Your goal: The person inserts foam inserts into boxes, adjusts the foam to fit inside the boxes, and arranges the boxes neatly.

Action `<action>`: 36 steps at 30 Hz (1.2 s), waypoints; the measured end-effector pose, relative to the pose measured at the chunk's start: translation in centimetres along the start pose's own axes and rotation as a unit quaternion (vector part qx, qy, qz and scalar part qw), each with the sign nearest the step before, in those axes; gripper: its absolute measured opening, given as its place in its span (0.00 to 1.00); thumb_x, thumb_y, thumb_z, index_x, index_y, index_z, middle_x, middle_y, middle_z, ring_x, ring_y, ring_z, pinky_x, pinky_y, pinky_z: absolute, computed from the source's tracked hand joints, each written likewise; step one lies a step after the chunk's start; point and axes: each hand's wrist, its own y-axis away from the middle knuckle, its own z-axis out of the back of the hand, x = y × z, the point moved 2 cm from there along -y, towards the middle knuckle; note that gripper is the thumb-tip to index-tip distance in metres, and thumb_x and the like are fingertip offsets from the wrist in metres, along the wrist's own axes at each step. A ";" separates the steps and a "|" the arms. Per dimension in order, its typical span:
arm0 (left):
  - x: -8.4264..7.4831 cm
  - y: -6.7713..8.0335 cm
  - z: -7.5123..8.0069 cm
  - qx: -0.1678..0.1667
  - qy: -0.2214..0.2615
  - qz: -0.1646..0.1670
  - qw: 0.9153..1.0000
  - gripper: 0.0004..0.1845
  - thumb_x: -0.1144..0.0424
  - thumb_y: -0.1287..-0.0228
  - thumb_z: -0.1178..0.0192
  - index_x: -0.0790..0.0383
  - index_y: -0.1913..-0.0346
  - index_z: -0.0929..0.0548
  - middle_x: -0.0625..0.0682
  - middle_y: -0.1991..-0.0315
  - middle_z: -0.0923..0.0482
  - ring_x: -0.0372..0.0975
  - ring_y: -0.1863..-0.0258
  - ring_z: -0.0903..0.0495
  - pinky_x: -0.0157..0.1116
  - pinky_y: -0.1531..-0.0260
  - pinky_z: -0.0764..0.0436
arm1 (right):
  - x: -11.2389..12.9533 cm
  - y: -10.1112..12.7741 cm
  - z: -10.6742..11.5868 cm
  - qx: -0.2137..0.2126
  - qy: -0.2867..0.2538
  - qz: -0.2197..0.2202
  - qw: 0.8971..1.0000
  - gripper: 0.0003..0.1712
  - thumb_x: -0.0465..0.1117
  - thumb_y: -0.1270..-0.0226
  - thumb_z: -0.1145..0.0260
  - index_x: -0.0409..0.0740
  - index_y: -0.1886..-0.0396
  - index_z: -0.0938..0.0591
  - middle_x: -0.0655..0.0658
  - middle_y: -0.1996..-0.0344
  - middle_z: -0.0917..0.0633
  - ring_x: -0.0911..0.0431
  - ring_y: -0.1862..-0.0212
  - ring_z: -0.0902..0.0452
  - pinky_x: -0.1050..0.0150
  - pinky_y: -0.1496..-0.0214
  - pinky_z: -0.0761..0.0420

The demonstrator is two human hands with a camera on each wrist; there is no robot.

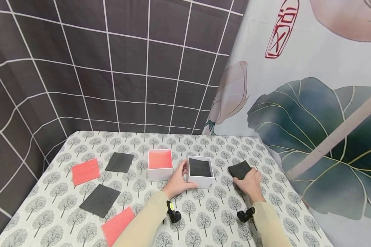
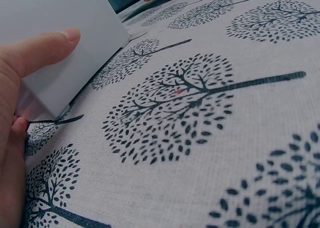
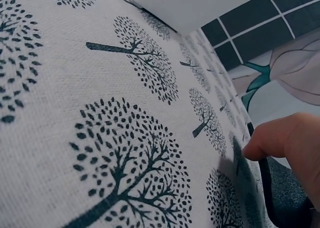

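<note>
My left hand (image 1: 177, 181) holds a small open white box (image 1: 201, 182) by its near left corner, thumb along the front wall and fingers on the left side. A black square sheet (image 1: 199, 167) lies inside that box. In the left wrist view, the thumb presses flat on the white wall of the box (image 2: 75, 10). Over to the right, my right hand (image 1: 251, 182) grips a black square piece (image 1: 239, 170), which looks like folded cloth or sheets. The right wrist view shows the thumb at the edge of this dark piece (image 3: 287, 200).
Left of the held box stands a second white box (image 1: 160, 174) with a red sheet (image 1: 159, 159) inside. Two red squares (image 1: 86, 171) and two black squares (image 1: 100, 200) lie spread on the tree-print tablecloth (image 1: 160, 236). A dark grid-patterned curtain (image 1: 126, 55) hangs behind the table.
</note>
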 end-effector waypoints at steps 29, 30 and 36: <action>-0.3 0.1 0.1 0.002 0.009 0.000 1.000 0.64 0.51 0.68 0.22 0.57 0.28 0.52 0.55 0.34 0.41 0.48 0.37 0.36 0.42 0.37 0.37 | 1.9 1.4 1.6 0.013 -0.023 0.089 0.996 0.54 0.49 0.50 0.32 0.23 0.35 0.51 0.23 0.47 0.43 0.34 0.45 0.48 0.38 0.46 0.36; -0.4 0.2 0.1 0.002 0.008 -0.006 1.000 0.63 0.52 0.67 0.22 0.58 0.28 0.52 0.57 0.34 0.41 0.49 0.38 0.36 0.44 0.37 0.36 | 2.0 1.4 1.7 0.012 -0.026 0.092 0.995 0.55 0.49 0.50 0.32 0.23 0.35 0.51 0.23 0.47 0.43 0.34 0.45 0.48 0.38 0.46 0.36; -3.2 1.4 0.5 0.003 0.020 -0.011 1.000 0.58 0.63 0.61 0.24 0.65 0.29 0.52 0.63 0.35 0.41 0.55 0.38 0.37 0.49 0.38 0.37 | 2.9 1.6 2.2 0.004 -0.040 0.109 0.993 0.55 0.50 0.51 0.31 0.26 0.34 0.50 0.26 0.48 0.41 0.36 0.46 0.46 0.40 0.46 0.36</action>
